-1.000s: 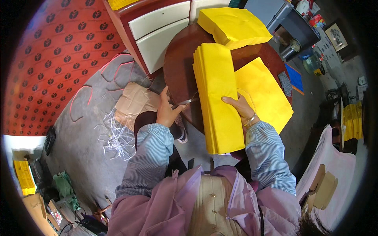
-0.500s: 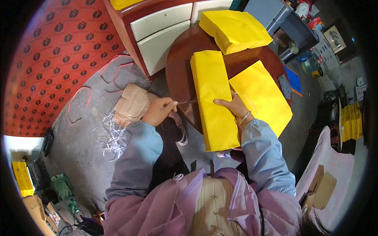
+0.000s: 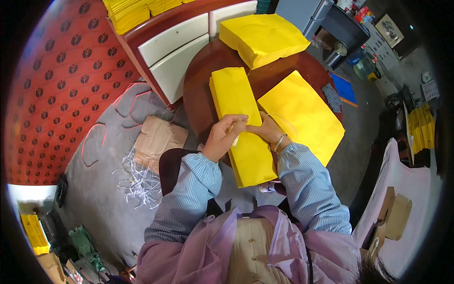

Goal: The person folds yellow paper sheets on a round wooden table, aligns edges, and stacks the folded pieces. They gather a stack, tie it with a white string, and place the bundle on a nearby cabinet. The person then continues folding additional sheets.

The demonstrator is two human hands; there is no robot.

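A long folded stack of yellow fabric-like sheets (image 3: 250, 161) lies aslant in front of me, its far part over the round brown table. My left hand (image 3: 226, 137) is closed in a pinch above the middle of the stack, fingertips meeting my right thumb. What it pinches is hardly visible; a thin strand showed there before. My right hand (image 3: 270, 128), with a bracelet at the wrist, grips the stack's right edge, thumb on top and fingers partly hidden. Beside it a thin pale strand (image 3: 283, 120) curves over a flat yellow stack (image 3: 302, 113).
A bulky yellow pile (image 3: 265, 38) sits at the far side of the round table (image 3: 198, 80). Left on the floor are a brown paper-like packet (image 3: 161, 135), tangled white strips (image 3: 139, 182) and red cords (image 3: 104, 135). A drawer cabinet (image 3: 175, 40) stands behind.
My left hand has moved right, from beside the stack to on top of it, meeting my right thumb. It was pulling a thin strand out to the left. The view has shifted slightly.
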